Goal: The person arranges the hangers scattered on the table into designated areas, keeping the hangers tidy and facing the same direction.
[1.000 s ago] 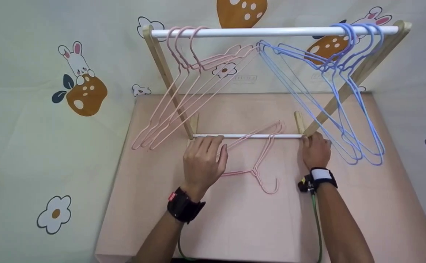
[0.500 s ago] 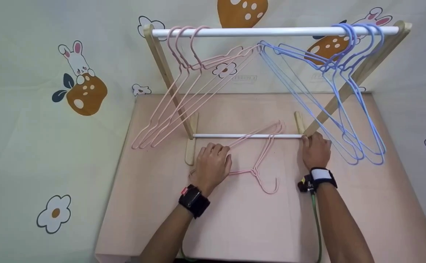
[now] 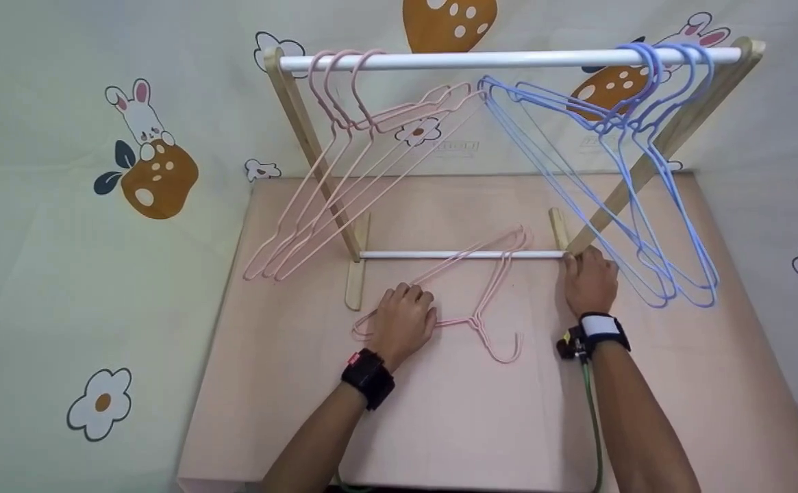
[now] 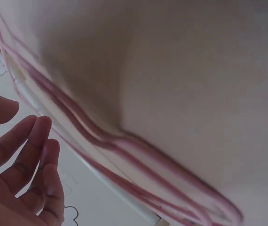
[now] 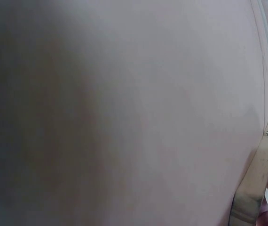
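Observation:
My left hand (image 3: pixel 404 325) hovers over pink hangers (image 3: pixel 474 320) lying on the table. Its fingers are loosely bent, and the left wrist view shows the hangers (image 4: pixel 108 141) beside the fingertips with nothing between finger and thumb. My right hand (image 3: pixel 590 282) grips the clothes rack at the bottom of its right post, near the white lower bar (image 3: pixel 542 255). In the right wrist view, thumb and fingers lie on either side of the rack's wooden foot (image 5: pixel 254 188), partly cut off by the frame edge. How many pink hangers lie there is unclear.
On the rack's white top rail (image 3: pixel 494 60), pink hangers (image 3: pixel 352 127) hang at the left and blue hangers (image 3: pixel 635 123) at the right. The left wooden foot (image 3: pixel 355 284) stands just beyond my left hand. A patterned cloth (image 3: pixel 49 226) surrounds the pink-covered table (image 3: pixel 467 424).
My left hand has left the lower bar by the left post and come back toward me, over the lying pink hangers. My right hand stays at the right post.

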`<action>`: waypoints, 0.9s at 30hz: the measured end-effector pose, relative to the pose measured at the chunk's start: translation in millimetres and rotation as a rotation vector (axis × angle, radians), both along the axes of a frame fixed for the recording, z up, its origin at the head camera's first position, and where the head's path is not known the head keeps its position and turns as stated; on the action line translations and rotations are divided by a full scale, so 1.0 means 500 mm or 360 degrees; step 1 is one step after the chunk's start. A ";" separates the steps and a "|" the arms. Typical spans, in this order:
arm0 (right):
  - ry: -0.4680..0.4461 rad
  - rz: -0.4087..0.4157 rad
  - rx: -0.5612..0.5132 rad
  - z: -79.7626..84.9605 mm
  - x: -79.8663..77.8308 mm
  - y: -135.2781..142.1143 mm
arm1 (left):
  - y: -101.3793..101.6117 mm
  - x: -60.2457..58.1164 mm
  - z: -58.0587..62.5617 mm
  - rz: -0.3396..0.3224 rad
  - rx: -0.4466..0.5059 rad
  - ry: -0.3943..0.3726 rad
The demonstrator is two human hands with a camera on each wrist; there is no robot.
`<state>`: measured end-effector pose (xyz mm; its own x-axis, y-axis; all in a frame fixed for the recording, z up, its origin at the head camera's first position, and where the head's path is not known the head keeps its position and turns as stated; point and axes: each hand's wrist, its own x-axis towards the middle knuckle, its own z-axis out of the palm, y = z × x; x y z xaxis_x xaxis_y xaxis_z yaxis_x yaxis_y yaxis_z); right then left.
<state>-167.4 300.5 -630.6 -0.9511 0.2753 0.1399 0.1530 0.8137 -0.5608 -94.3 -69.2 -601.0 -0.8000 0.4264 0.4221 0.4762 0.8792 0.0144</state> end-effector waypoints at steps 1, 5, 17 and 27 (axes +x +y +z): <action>0.0007 0.0000 0.0001 0.000 -0.001 0.000 | 0.000 0.001 -0.002 -0.0009 -0.0007 -0.0005; 0.0051 0.0012 0.0017 -0.001 -0.003 0.000 | 0.000 0.005 -0.008 -0.0045 -0.0032 -0.0030; 0.0095 0.0007 -0.0003 -0.005 -0.003 0.000 | -0.001 0.010 -0.008 -0.0171 -0.0091 -0.0185; 0.0061 0.0014 -0.0022 -0.008 -0.003 0.000 | -0.004 0.012 -0.012 -0.0193 -0.0119 -0.0196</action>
